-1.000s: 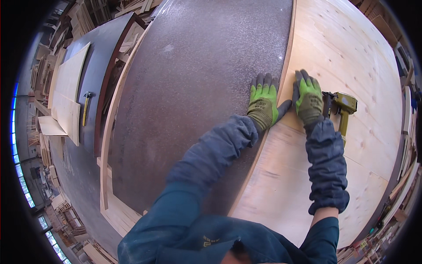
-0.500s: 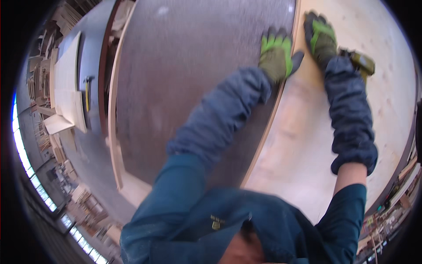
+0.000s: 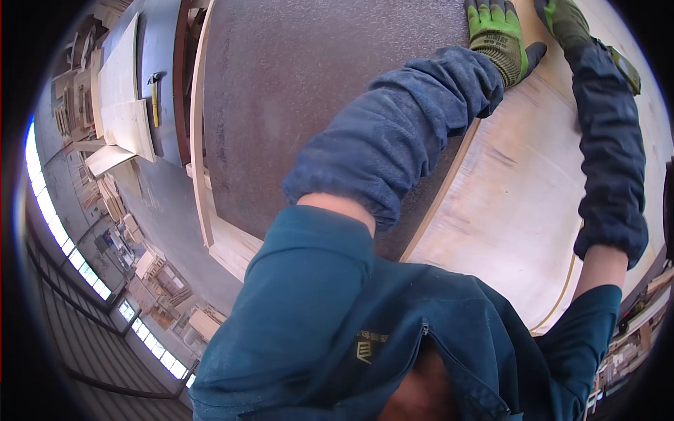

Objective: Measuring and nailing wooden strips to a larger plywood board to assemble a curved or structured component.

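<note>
My left hand (image 3: 497, 38), in a green and dark work glove, lies palm down on the edge of a dark brown panel (image 3: 281, 105). Its fingers point away from me and the thumb sticks out to the right over a thin wooden edge strip (image 3: 449, 179). Further right, my right hand (image 3: 567, 22), gloved alike, rests on a pale plywood sheet (image 3: 512, 189). The picture's top rim cuts off part of its fingers; those that show look stretched out. An olive-coloured tool (image 3: 625, 72) sits just right of my right forearm, partly hidden by the sleeve; its kind is unclear.
A wooden frame edge (image 3: 199, 140) runs along the dark panel's left side. Beyond it, a hammer with a yellow handle (image 3: 155, 98) lies near pale board pieces (image 3: 126, 119). A thin yellow hose or cord (image 3: 562, 298) curves over the plywood. Stacked timber (image 3: 158, 270) fills the background.
Both hands have slid away from me and to the right, now at the picture's top. My view has shifted too, and the yellow hose or cord has come into sight.
</note>
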{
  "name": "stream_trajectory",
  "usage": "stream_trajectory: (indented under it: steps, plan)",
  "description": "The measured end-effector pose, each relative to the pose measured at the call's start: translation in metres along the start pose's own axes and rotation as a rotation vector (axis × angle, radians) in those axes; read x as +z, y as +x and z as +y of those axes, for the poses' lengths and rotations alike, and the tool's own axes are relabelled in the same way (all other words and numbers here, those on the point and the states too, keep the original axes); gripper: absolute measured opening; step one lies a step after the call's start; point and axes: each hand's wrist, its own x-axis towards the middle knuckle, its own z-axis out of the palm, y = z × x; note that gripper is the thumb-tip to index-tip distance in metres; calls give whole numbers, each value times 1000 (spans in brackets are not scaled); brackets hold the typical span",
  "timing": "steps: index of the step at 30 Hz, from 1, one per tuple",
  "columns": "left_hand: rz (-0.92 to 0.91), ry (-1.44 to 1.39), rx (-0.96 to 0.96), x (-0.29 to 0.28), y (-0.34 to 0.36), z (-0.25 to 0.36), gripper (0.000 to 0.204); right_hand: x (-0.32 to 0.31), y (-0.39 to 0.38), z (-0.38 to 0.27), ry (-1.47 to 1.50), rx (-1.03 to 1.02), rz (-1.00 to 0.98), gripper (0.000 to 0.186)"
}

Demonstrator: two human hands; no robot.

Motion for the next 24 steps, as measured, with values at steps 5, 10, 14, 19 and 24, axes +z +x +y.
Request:
stream_trajectory:
  steps: [5,10,14,19,24]
  plan:
    - [47,2,-1,-14,2,-23,102,-16,-157,-54,504,-82,274,38]
    - [116,-37,23,14,16,-29,86,-51,-274,-112,382,-157,247,39]
    - [218,-54,46,19,25,-29,73,-78,-291,-74,260,-138,248,41]
    - [110,-5,-2,2,14,-44,67,-67,-282,89,54,262,384,47]
    - [90,-41,-36,-10,13,-21,61,-71,-247,155,158,520,341,55]
